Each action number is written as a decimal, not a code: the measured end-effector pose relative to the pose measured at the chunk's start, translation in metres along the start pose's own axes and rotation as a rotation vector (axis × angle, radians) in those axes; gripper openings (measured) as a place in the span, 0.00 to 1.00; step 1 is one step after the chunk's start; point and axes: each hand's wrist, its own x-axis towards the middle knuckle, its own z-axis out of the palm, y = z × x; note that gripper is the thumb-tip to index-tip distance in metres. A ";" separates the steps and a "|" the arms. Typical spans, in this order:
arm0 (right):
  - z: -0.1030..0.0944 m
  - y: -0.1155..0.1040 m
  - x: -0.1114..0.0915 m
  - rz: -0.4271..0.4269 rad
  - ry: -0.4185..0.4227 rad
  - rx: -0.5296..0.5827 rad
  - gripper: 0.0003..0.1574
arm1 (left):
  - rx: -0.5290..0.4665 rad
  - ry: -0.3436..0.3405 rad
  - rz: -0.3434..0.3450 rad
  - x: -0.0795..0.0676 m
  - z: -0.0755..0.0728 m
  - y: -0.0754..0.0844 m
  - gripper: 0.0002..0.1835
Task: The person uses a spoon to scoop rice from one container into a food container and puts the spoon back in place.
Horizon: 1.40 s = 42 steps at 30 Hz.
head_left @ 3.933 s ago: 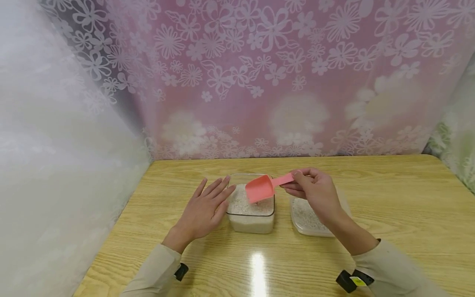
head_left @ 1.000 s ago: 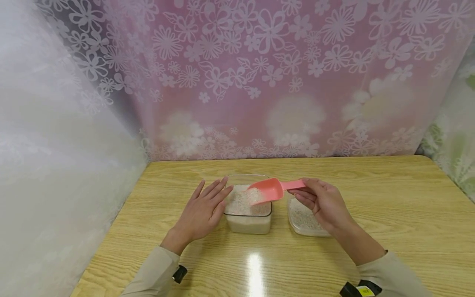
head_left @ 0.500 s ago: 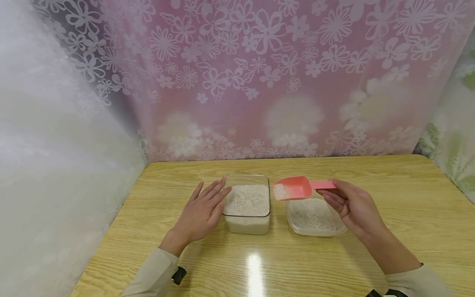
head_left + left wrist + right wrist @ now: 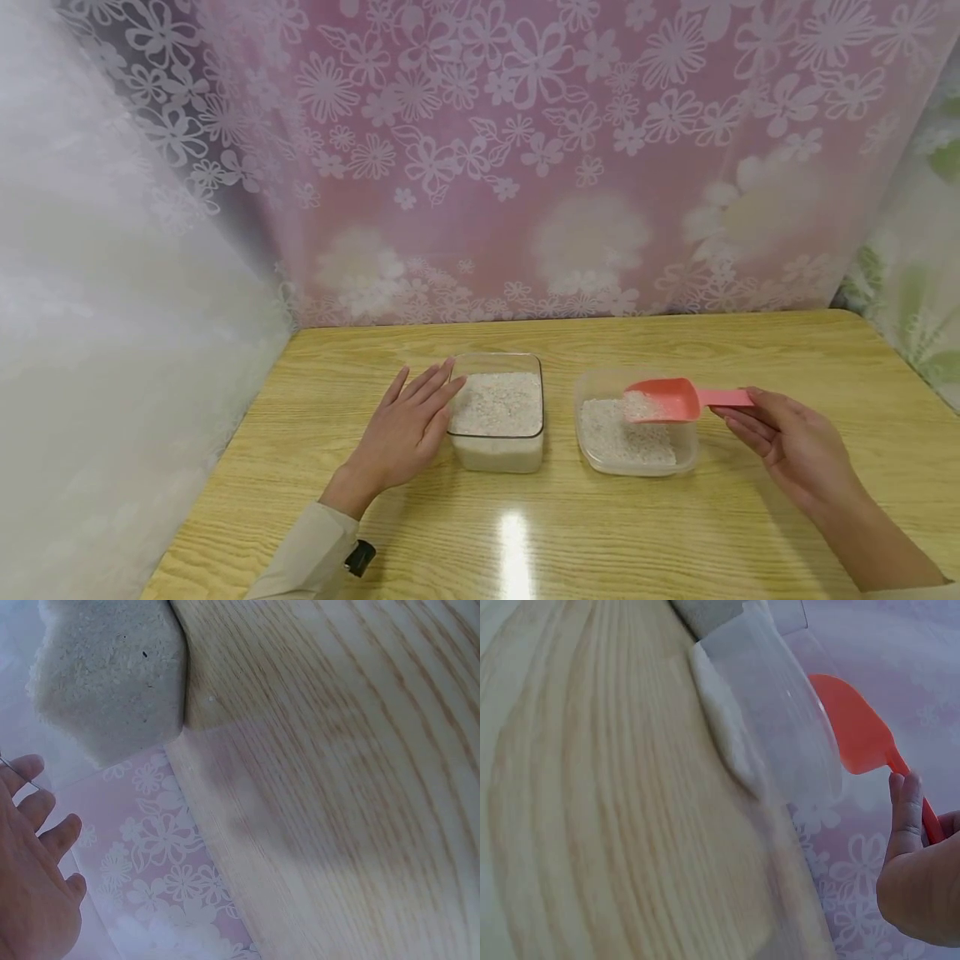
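Observation:
My right hand [image 4: 802, 450] grips the handle of a pink scoop [image 4: 681, 400]. White rice [image 4: 642, 407] lies in the front part of the scoop's bowl. The scoop is over a shallow clear plastic container [image 4: 637, 468], which has a layer of rice [image 4: 622, 433] in it. My left hand [image 4: 401, 433] rests with straight fingers against the left side of a taller clear container [image 4: 498, 457], full of rice [image 4: 498, 404] well up its walls. In the right wrist view the scoop [image 4: 855, 727] shows from below, above the rim of the plastic container [image 4: 772, 712].
Both containers stand side by side on a wooden table [image 4: 420, 533], with a gap between them. A pink flowered curtain [image 4: 480, 167] hangs behind the far edge, and a pale sheet [image 4: 135, 333] hangs along the left.
My right hand has carried the scoop, with rice in it, rightward from over the taller container to over the shallow one. The scoop was without visible rice in the oldest frame. My left hand stays put.

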 end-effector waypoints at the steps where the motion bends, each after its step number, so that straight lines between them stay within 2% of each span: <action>1: -0.002 0.000 -0.001 -0.006 0.000 -0.012 0.18 | 0.000 0.002 0.000 0.000 0.000 0.000 0.24; 9: -0.008 -0.001 -0.002 -0.042 -0.029 -0.058 0.18 | -0.004 0.014 0.008 0.000 0.000 -0.001 0.24; 16: -0.003 0.000 -0.002 -0.072 -0.033 -0.129 0.16 | -0.014 0.005 -0.005 0.000 0.001 0.000 0.24; 27: 0.004 0.000 -0.004 -0.087 -0.041 -0.160 0.16 | -0.025 0.005 -0.012 0.000 0.001 0.000 0.24; 42: 0.006 0.002 -0.005 -0.103 0.031 -0.357 0.12 | -0.029 0.005 -0.014 -0.001 0.001 0.001 0.24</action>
